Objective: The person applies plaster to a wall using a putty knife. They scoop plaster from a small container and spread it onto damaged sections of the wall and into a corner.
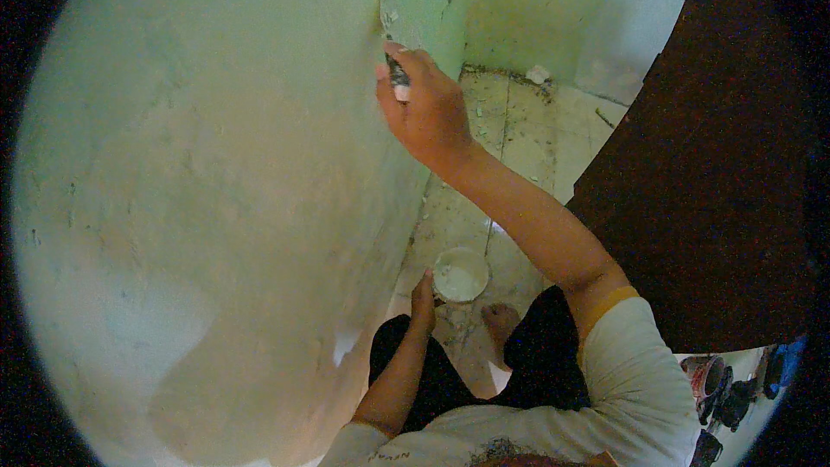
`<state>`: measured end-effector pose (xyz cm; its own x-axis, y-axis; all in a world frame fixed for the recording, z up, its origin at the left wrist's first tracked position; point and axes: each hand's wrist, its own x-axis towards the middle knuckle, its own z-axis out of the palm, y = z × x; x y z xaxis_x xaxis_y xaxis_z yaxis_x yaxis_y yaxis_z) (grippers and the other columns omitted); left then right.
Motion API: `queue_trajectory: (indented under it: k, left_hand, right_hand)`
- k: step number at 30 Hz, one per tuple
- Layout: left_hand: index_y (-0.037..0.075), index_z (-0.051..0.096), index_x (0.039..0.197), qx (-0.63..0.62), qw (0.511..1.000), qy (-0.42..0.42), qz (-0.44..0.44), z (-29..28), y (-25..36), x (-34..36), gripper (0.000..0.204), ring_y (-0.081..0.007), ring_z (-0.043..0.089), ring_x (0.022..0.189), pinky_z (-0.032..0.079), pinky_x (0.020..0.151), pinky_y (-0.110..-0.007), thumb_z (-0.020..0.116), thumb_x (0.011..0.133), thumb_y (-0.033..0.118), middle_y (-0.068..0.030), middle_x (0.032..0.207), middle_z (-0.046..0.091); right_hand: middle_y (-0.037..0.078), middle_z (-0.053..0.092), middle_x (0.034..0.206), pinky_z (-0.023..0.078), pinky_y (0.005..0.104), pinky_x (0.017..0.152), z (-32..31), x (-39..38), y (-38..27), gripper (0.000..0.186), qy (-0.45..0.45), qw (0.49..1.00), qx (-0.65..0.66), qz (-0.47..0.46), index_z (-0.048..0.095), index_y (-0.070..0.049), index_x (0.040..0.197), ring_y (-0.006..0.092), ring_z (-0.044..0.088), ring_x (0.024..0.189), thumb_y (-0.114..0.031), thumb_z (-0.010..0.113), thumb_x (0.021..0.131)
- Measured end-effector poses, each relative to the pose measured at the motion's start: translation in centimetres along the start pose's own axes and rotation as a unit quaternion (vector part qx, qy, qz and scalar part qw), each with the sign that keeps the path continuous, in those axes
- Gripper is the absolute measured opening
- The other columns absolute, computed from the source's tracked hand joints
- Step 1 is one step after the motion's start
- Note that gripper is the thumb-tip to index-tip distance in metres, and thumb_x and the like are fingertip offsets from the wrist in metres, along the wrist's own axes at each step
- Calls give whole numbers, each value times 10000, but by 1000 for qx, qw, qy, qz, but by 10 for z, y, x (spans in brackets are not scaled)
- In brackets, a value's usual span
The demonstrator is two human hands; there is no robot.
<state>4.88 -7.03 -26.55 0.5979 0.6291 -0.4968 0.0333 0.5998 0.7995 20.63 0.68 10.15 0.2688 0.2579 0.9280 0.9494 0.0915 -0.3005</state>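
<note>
My right hand is raised to the green wall, its fingers wrapped round the handle of a putty knife. The knife's blade lies against the wall, smeared with whitish putty. Low down, near my knees, my left hand is at the left side of a round white tub, with a finger or thumb along its rim; the rest of its grip is partly hidden. Pale putty or filler fills part of the tub.
A large dark brown panel stands close on my right. Crumbs and flakes litter the tiled floor by the far wall, where a pale lump lies. My bare foot is beside the tub. Several assorted items sit at lower right.
</note>
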Motion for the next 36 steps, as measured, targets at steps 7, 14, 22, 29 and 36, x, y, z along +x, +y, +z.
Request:
queue_trajectory:
  k: [7, 14, 22, 29, 36]
  left_hand:
    - [40, 612, 1165, 46, 998, 29, -43, 6, 13, 1, 578, -214, 615, 915, 498, 731, -344, 468, 923, 544, -102, 1057, 650]
    - [35, 598, 1196, 10, 1000, 21, -21, 13, 10, 18, 577, -221, 624, 935, 513, 765, -342, 463, 930, 530, -105, 1101, 644]
    - [26, 577, 1236, 23, 999, 1, -27, 2, 4, 15, 577, -237, 621, 981, 523, 792, -371, 454, 943, 508, -114, 1139, 627]
    - [10, 568, 1239, 27, 999, -14, -16, 4, 4, 26, 614, -249, 614, 1011, 522, 804, -371, 455, 938, 534, -119, 1141, 625]
    - [1, 565, 1229, 0, 1000, -18, -12, -4, -7, 26, 636, -245, 617, 1028, 511, 856, -378, 456, 932, 552, -130, 1149, 624]
  right_hand:
    - [191, 665, 896, 531, 414, 650, -39, 19, 45, 237, 30, 994, 32, 97, 620, -24, 1051, 347, 662, 765, -221, 602, 922]
    - [167, 667, 756, 518, 400, 610, -17, 33, 52, 234, 29, 991, 43, 120, 627, -24, 1001, 315, 662, 674, -245, 579, 940]
    - [93, 667, 685, 497, 308, 525, -48, 66, 57, 262, 67, 984, 95, 138, 653, -16, 930, 163, 625, 558, -268, 581, 944]
    - [119, 677, 709, 525, 340, 559, -35, 61, 64, 221, 8, 1000, 1, 14, 663, -41, 945, 239, 664, 591, -246, 582, 938]
    - [71, 655, 703, 468, 244, 500, -63, 10, 76, 293, 22, 959, 194, 205, 655, 3, 963, 102, 578, 540, -273, 557, 968]
